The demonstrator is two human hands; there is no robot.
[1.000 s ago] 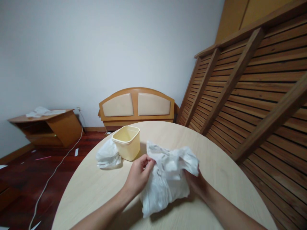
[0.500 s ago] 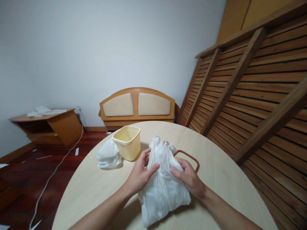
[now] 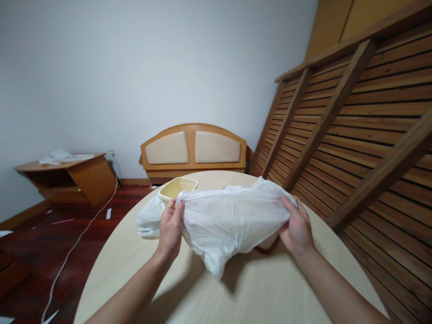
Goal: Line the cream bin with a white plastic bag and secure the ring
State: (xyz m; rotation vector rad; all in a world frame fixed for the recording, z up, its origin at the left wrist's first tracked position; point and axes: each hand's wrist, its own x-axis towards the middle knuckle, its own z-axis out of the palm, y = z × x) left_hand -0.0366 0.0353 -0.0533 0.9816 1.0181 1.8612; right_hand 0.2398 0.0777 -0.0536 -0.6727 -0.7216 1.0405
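A thin white plastic bag (image 3: 229, 220) was held stretched above a round, pale wood-grain table (image 3: 263, 292), gripped at opposite ends by two bare hands. The left hand (image 3: 171, 228) was closed on the bag's left edge, its fingers curled over the gathered film, while the right hand (image 3: 297, 227) was closed on the right edge, thumb on top and fingers tucked beneath. The bag was lifted clear of the tabletop, its lower corner sagging to a point over its own shadow; no print, brand or lettering could be made out on the film. A pale yellow rectangular plastic tub (image 3: 177, 187) was seen just behind the left hand, partly hidden by the bag, with no label visible on the part in view. A second crumpled white plastic bag (image 3: 148, 218) was left lying on the table beside the tub, near its left edge. A thin reddish-brown curved rim (image 3: 266, 248) was glimpsed under the stretched bag near the right hand; what it belonged to could not be told. Beyond the table, a wooden headboard with two cream padded panels (image 3: 193, 148) was propped against the white wall, and a slatted wooden bed frame (image 3: 354, 117) was leaned at the right.
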